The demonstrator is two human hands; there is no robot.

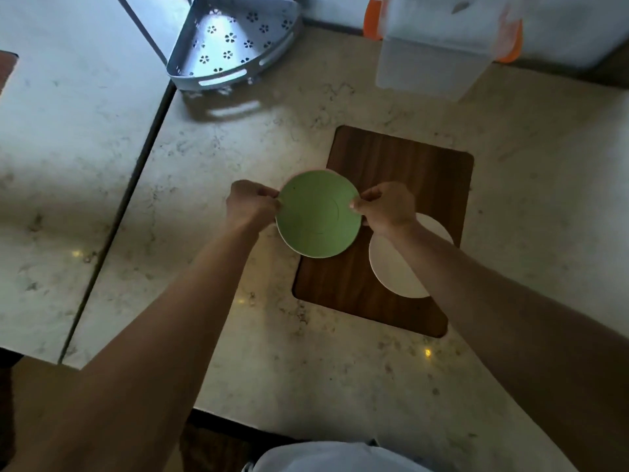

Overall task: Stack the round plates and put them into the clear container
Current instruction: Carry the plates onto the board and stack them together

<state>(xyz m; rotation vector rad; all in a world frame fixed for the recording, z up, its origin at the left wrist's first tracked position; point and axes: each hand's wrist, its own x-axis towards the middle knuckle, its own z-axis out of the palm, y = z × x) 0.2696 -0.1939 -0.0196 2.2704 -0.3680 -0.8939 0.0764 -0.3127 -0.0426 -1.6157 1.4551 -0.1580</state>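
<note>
- Nearest to us, our two bare forearms reach out over the marbled bench [340,362] toward the middle of the scene.
- We hold a green round plate [318,214] above the bench, over the left edge of a dark wooden board [401,172]; a pale rim just under its edge suggests a second plate beneath, though we cannot tell for certain.
- Our left hand [253,206] pinches the green plate's left rim with closed fingers, and our right hand [386,207] pinches the right rim in the same manner.
- On the near right part of the board lies a white round plate [394,267], partly hidden by our right wrist and forearm.
- At the far right of the bench stands the clear container [432,59], with orange clasps at its sides, well apart from the plates.
- At the far left, a grey corner rack [231,46] with flower-shaped holes sits beside the seam where a second counter slab meets the bench.
</note>
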